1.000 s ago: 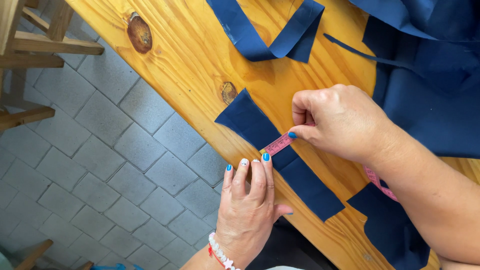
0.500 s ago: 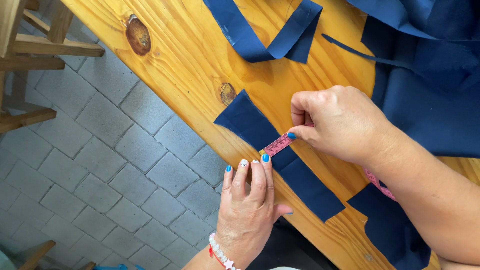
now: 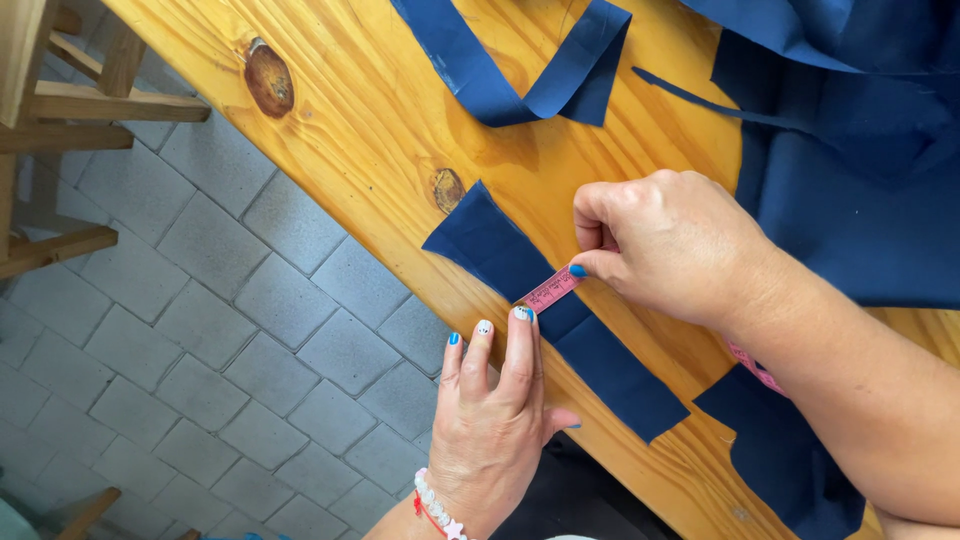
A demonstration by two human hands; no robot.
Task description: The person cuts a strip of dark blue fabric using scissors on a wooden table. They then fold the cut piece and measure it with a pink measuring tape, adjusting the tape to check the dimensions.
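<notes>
Left hand (image 3: pixel 490 420), fingers flat & together, pins pink tape measure (image 3: pixel 549 289) end at counter (image 3: pixel 380 120) front edge. Right hand (image 3: pixel 665 245) pinches tape taut across the navy fabric strip (image 3: pixel 555 315). Keep tape square to strip, no slack. Looped strip (image 3: pixel 520 75) & big navy cloth (image 3: pixel 860 200) toward far edge, not in the way.

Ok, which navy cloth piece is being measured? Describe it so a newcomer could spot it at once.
Start at the varnished pine table and find its near edge by the grey tiled floor. There a flat navy fabric strip lies slantwise, with a pink measuring tape stretched across it between the left hand and the right hand. Unlike the folded navy band farther up, it lies flat under the tape.
</notes>
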